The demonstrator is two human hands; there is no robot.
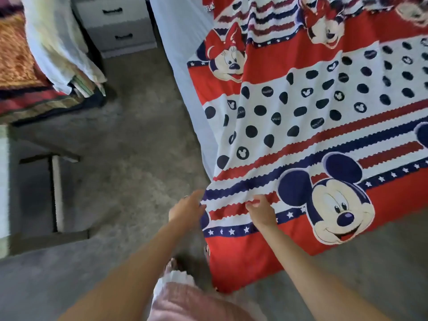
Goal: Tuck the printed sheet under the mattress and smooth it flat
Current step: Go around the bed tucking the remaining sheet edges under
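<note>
The printed sheet [301, 126], red, white and navy with cartoon mice, dots and stars, lies spread over the mattress [180, 42], whose pale blue side shows along the left. The sheet's near corner hangs over the bed's corner toward the floor. My left hand [187, 207] touches the sheet's left edge at that corner, fingers extended onto the fabric. My right hand [260, 210] pinches a fold of the striped band just to the right. Both forearms reach in from the bottom of the view.
Grey carpet [129, 140] covers the floor left of the bed. A white drawer unit [118, 24] stands at the top, next to the mattress. A second bed with a red-orange blanket [16, 56] and pale cloth sits top left. A dark frame [54, 193] lies at the left.
</note>
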